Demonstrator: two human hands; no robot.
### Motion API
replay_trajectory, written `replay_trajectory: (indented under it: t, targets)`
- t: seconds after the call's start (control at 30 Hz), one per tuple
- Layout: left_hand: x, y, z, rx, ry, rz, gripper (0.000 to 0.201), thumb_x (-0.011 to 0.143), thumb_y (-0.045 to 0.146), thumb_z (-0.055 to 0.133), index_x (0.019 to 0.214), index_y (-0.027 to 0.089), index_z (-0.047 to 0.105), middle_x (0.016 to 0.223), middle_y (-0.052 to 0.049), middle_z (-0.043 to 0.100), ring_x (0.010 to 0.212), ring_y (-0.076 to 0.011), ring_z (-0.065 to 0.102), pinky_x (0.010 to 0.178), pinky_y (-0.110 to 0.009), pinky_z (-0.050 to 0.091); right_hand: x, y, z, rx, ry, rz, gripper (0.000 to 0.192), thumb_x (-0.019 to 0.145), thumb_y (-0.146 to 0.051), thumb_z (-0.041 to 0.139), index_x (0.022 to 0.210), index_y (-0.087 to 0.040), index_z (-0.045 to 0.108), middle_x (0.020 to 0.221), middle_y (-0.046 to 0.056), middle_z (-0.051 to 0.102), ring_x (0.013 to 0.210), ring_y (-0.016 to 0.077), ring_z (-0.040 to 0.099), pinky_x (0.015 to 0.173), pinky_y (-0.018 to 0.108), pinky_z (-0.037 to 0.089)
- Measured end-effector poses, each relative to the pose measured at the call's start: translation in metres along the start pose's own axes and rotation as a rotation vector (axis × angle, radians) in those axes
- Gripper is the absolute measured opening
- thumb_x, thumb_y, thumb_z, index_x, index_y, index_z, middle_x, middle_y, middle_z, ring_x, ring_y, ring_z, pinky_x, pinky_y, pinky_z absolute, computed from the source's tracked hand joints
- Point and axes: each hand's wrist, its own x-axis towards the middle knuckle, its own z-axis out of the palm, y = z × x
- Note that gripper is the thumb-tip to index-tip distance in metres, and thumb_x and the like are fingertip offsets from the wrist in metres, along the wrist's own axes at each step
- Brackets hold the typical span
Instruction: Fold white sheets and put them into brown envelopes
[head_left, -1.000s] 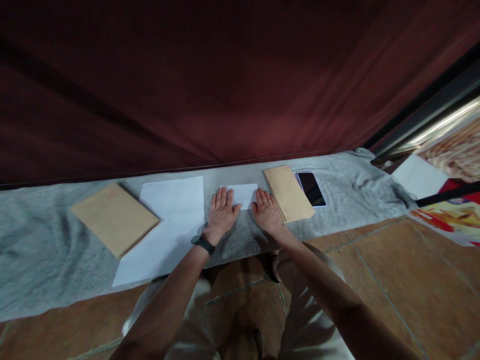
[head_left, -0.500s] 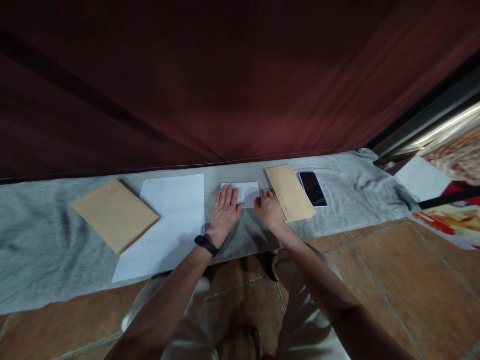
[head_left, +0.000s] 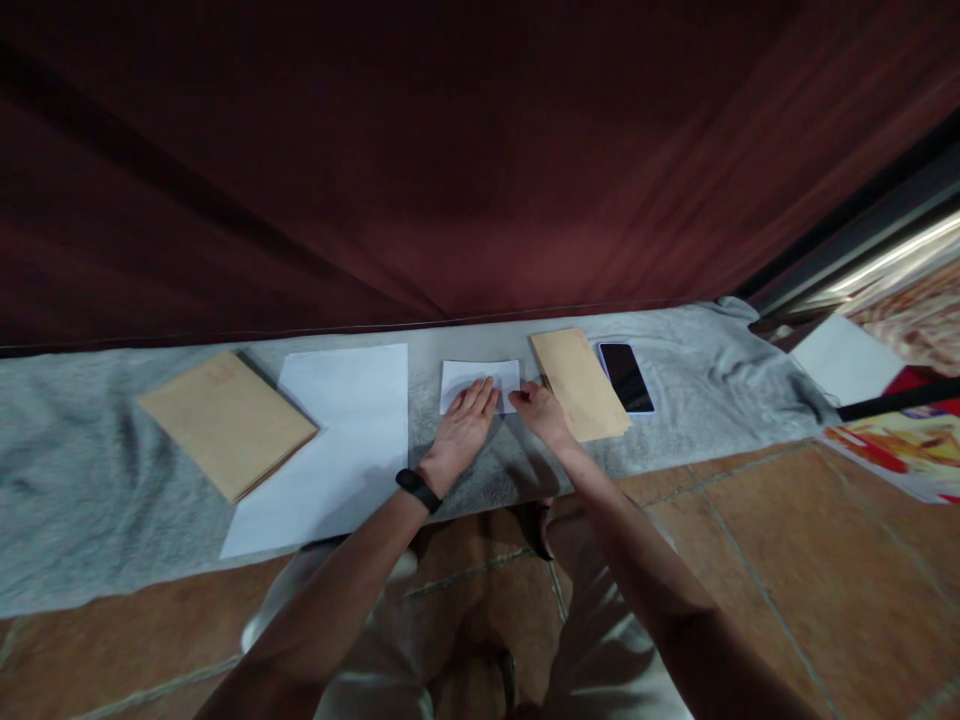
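A small rectangle of white paper, seemingly folded, lies on the grey cloth in front of me. My left hand, with a black band on its wrist, rests flat across the lower middle of the paper, fingers stretched out. At the paper's right edge, my right hand has its fingers curled and pinched on the lower corner. Beside that hand lies a stack of brown envelopes. To the left, large white paper sheets lie partly beneath another brown envelope stack.
A phone with a dark screen lies right of the envelopes. Dark red curtain hangs behind the cloth-covered ledge. Brown floor tiles show below, and a colourful printed sheet is at the far right.
My left hand has slid right and slightly down across the small paper, uncovering its left part. My right hand stays at the right edge, its fingers drawn in.
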Motion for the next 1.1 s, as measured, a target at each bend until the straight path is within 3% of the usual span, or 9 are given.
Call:
replay_trajectory:
  t: [0.3,0.7,1.1]
  targets:
    - [0.000,0.013,-0.010,0.031,-0.022,0.020,0.060,0.094,0.004,0.026,0.151,0.008,0.044,0.160,-0.014,0.043,0.148,-0.0244,0.040,0.120,-0.041,0.038,0.006,0.002,-0.002,0.053,-0.022,-0.028,0.022,0.098,-0.026,0.053,0.103,-0.017,0.072,0.094,0.009,0.078,0.086,0.0185,0.073,0.070,0.023,0.047]
    - [0.001,0.014,-0.003,-0.013,-0.012,0.042,0.062,0.092,0.006,0.027,0.151,0.009,0.044,0.160,-0.018,0.042,0.148,-0.0262,0.040,0.119,-0.043,0.037,0.007,0.005,0.006,0.183,-0.093,-0.005,0.019,0.098,-0.021,0.049,0.106,-0.016,0.066,0.081,0.006,0.076,0.063,0.0162,0.070,0.061,0.023,0.051]
    - [0.000,0.019,0.002,0.040,-0.028,0.043,0.058,0.094,0.004,0.029,0.150,0.001,0.044,0.161,-0.021,0.039,0.149,-0.0286,0.038,0.119,-0.044,0.037,0.002,0.004,0.006,0.078,-0.048,-0.041,0.022,0.098,-0.021,0.050,0.113,-0.016,0.065,0.093,0.008,0.076,0.078,0.0165,0.071,0.071,0.023,0.049]
